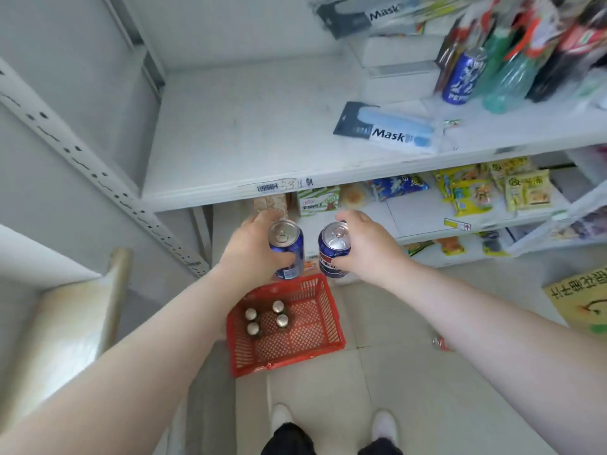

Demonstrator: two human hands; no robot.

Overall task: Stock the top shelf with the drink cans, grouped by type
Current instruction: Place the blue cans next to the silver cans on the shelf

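Pictured: I hold 2 blue drink cans, tops up, above the red basket, my left hand curled round the left can and my right hand curled round the right can, the pair near each other but apart. The top shelf lies ahead of and above both grips, its bare stretch nearer my left hand, the shelved blue can far right among bottles, nearer my right. 4 basket cans stand below.
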